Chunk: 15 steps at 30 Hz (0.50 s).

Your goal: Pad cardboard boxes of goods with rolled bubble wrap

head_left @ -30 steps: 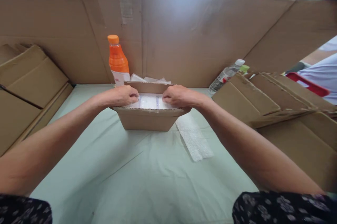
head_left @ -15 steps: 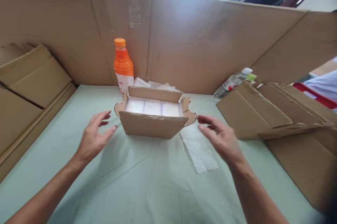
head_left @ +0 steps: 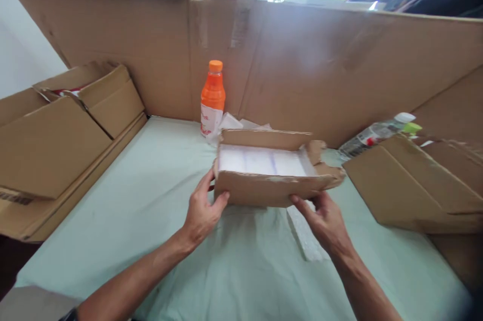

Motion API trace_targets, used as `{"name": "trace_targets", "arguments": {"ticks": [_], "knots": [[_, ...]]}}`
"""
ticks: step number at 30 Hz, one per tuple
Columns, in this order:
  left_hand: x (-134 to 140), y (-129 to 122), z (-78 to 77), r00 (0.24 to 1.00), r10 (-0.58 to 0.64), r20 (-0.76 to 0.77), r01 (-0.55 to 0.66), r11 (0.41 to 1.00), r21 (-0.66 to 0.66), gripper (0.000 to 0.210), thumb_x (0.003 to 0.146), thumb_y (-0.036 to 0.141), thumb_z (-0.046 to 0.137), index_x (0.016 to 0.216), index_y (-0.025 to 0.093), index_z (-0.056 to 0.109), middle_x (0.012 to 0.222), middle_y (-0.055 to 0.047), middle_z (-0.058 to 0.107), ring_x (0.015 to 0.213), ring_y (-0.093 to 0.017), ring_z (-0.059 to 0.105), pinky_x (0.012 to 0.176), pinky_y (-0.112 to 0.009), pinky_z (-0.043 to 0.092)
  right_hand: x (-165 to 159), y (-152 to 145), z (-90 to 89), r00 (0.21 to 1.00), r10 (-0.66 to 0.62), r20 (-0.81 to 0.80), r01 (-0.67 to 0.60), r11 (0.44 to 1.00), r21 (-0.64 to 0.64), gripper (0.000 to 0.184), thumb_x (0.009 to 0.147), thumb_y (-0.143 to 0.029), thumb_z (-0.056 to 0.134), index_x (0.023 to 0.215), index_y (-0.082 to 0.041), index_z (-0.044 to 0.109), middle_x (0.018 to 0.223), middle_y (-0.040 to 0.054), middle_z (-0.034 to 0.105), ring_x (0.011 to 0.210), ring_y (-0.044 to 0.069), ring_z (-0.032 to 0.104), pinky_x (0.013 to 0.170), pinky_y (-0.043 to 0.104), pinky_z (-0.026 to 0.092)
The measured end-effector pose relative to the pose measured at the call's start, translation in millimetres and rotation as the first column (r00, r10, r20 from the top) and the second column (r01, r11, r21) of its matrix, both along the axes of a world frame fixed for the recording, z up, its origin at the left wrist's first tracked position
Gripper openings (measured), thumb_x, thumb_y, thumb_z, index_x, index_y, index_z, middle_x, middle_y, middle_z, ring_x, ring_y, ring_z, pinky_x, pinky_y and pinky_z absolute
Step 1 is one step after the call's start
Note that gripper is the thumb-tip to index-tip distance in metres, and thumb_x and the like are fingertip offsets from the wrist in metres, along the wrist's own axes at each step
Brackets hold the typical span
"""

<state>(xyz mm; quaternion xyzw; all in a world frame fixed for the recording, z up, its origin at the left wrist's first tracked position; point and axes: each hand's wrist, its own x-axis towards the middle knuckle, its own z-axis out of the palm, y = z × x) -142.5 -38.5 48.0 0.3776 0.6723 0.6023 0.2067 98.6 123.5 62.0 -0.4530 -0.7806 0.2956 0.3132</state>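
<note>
The small cardboard box (head_left: pixel 269 187) rests on the pale green table cover (head_left: pixel 151 200), between both hands and slightly beyond them. The left hand (head_left: pixel 202 210) grips the box's near-left corner, thumb on the front wall, fingers curled around the left end. The right hand (head_left: pixel 326 220) contacts the lower front edge near the right end, fingers partly curled beneath the wall; a full grasp cannot be confirmed. The box is open at the top, with white padded packs (head_left: pixel 262 161) inside. A strip of bubble wrap (head_left: pixel 307 238) lies under the right hand. An orange bottle (head_left: pixel 212 99) stands behind the box.

Compared with 0.5 s ago: both hands were open and clear of the box; both now touch it.
</note>
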Motion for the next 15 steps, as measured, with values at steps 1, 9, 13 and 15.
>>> {"name": "trace_targets", "arguments": {"ticks": [1,9,13,15], "knots": [[-6.5,-15.5,-5.8,0.997,0.075,0.022,-0.074,0.997,-0.037,0.045,0.083,0.034,0.064,0.125,0.018,0.059,0.117,-0.01,0.069,0.103,-0.023,0.067,0.094,-0.038,0.055,-18.8,-2.4,-4.1,0.997,0.073,-0.002,-0.073,0.997,-0.021,0.043,0.08,-0.058,0.065,0.099,-0.018,0.064,0.093,0.0108,0.074,0.082,0.027,0.068,0.071,0.038,0.055],[-81.6,-85.2,-34.1,0.882,0.47,0.032,-0.471,0.882,0.034,0.065,0.086,0.037,0.065,0.145,0.022,0.042,0.15,-0.014,0.048,0.136,-0.027,0.05,0.107,-0.04,0.049,-262.6,-1.5,-18.3,0.866,0.497,-0.044,-0.499,0.866,-0.037,0.056,0.087,-0.032,0.054,0.14,-0.016,0.046,0.135,0.0156,0.061,0.116,0.028,0.06,0.097,0.044,0.051],[-115.0,-64.4,-45.8,0.89,0.455,-0.026,-0.454,0.89,0.052,0.074,0.088,0.036,0.062,0.154,0.026,0.028,0.161,-0.014,0.032,0.148,-0.029,0.034,0.11,-0.042,0.047,-347.4,-16.5,-36.7,0.829,0.559,0.011,-0.558,0.828,-0.053,0.057,0.088,-0.029,0.052,0.142,-0.012,0.043,0.132,0.0187,0.062,0.116,0.029,0.061,0.099,0.046,0.05],[-135.7,-49.4,-50.1,0.884,0.466,-0.037,-0.464,0.884,0.057,0.074,0.09,0.039,0.06,0.155,0.027,0.027,0.163,-0.015,0.027,0.15,-0.029,0.032,0.109,-0.044,0.048,-374.2,-26.8,-49.1,0.796,0.604,0.041,-0.601,0.797,-0.062,0.066,0.085,-0.031,0.059,0.145,-0.01,0.04,0.137,0.0207,0.058,0.121,0.029,0.059,0.1,0.045,0.05]]}}
